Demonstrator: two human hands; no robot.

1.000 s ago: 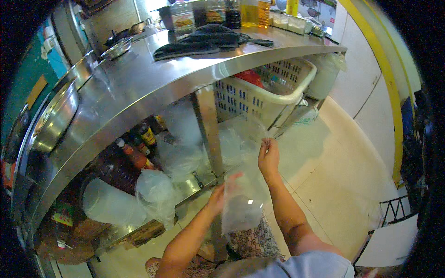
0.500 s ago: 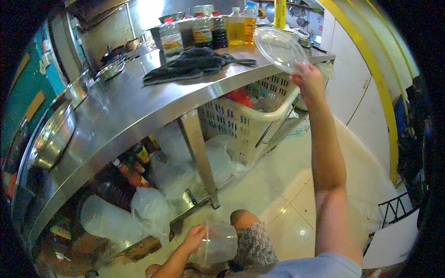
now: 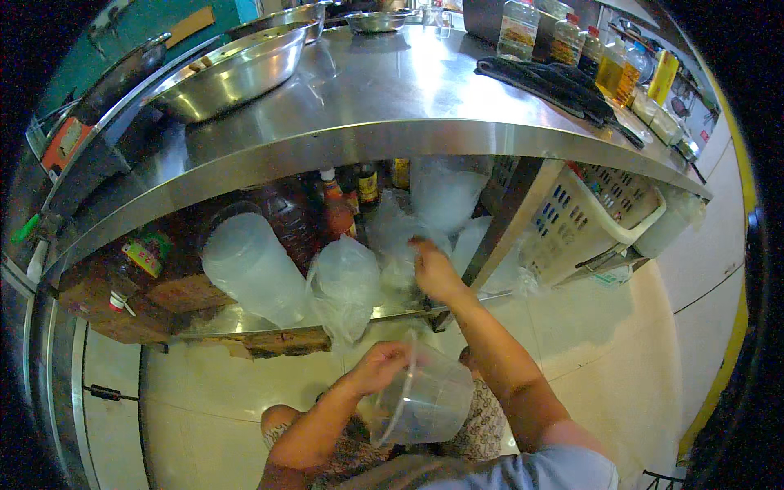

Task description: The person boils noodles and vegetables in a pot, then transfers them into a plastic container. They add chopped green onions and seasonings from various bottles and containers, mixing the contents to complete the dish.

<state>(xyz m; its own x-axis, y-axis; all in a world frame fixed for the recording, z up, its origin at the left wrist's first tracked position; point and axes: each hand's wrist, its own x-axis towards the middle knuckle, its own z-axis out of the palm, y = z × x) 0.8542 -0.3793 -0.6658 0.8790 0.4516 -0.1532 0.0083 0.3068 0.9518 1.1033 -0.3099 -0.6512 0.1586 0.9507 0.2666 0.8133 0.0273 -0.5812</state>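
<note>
A clear plastic tub (image 3: 441, 400), tilted on its side, is held over my lap. My left hand (image 3: 380, 369) is shut on its rim. My right hand (image 3: 439, 273) reaches to the low shelf under the steel table, in front of a clear plastic bag (image 3: 396, 233); its fingers are partly blurred, and whether they grip anything does not show. Left of it on the shelf are a bagged bundle of clear plastic pieces (image 3: 345, 282) and a stack of translucent tubs (image 3: 253, 265). Another bagged white stack (image 3: 447, 192) is farther back.
The steel table (image 3: 392, 98) curves overhead with metal bowls (image 3: 237, 77), a dark cloth (image 3: 559, 90) and several bottles (image 3: 518, 31). A table leg (image 3: 510, 229) stands right of my right hand, then a white basket (image 3: 584, 216). Dark bottles (image 3: 282, 216) fill the shelf's back.
My right hand has come down from above the table's right end to the shelf, and the clear lid is no longer in sight in it. The view has turned left. My left hand keeps the tub.
</note>
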